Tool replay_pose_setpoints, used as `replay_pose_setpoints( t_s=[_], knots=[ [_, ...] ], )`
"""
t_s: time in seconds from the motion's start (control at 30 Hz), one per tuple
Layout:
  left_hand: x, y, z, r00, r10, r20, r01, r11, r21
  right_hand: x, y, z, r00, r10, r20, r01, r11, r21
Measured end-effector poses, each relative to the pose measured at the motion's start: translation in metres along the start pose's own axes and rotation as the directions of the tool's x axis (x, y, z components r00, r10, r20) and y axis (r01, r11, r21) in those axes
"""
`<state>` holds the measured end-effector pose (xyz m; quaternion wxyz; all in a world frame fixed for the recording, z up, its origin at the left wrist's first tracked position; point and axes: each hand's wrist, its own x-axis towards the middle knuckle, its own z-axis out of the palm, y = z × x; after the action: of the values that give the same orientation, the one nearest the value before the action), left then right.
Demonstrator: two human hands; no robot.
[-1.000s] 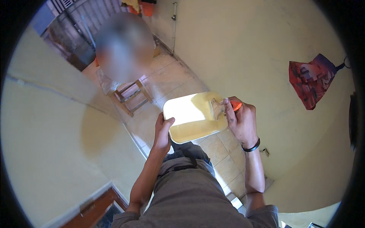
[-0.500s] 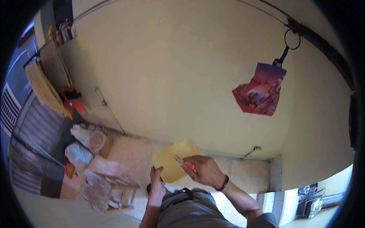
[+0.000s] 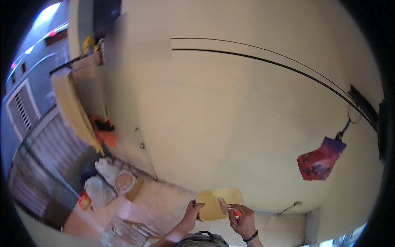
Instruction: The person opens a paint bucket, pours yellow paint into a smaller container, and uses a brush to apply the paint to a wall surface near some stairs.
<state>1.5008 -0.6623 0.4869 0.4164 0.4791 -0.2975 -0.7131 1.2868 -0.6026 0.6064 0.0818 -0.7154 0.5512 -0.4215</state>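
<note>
My left hand (image 3: 192, 213) grips the left rim of a shallow yellow tub (image 3: 214, 202) held up near the bottom of the view. My right hand (image 3: 242, 219) holds a paintbrush (image 3: 228, 207) with an orange handle, and its bristles rest inside the tub against pale yellow paint. A dark band circles my right wrist. Both hands sit low in front of a cream-painted wall (image 3: 230, 115).
A red and purple bag (image 3: 321, 161) hangs from a hook at right. A black cable (image 3: 263, 57) runs along the wall. White sacks (image 3: 108, 179) lie on the tiled floor at lower left, beside a metal gate (image 3: 37, 164). A thin pipe (image 3: 146, 154) climbs the wall.
The view has swung upward from the floor to the wall. The tub and both hands dropped to the bottom of the picture. The brush stays in the tub.
</note>
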Motion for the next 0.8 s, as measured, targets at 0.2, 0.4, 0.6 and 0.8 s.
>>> replay_pose_setpoints(
  t_s=[0.2, 0.4, 0.6, 0.8],
  knots=[
    [0.020, 0.033, -0.044, 0.997, -0.017, 0.074, 0.021, 0.998, -0.056, 0.023, -0.020, 0.042, 0.996, -0.032, -0.088, 0.032, 0.999, -0.008],
    [0.033, 0.051, -0.025, 0.983, -0.010, 0.183, 0.030, 0.994, -0.105, 0.006, -0.029, 0.033, 0.985, 0.127, -0.116, -0.131, 0.991, -0.026],
    [0.041, 0.031, 0.011, 0.923, -0.023, 0.385, 0.061, 0.994, -0.086, -0.025, -0.027, 0.018, 0.955, 0.221, -0.197, -0.242, 0.966, -0.092],
    [0.036, 0.017, 0.071, 0.876, -0.174, 0.450, 0.173, 0.984, 0.044, -0.071, -0.015, -0.013, 0.893, 0.286, -0.348, -0.344, 0.931, -0.118]
  ],
)
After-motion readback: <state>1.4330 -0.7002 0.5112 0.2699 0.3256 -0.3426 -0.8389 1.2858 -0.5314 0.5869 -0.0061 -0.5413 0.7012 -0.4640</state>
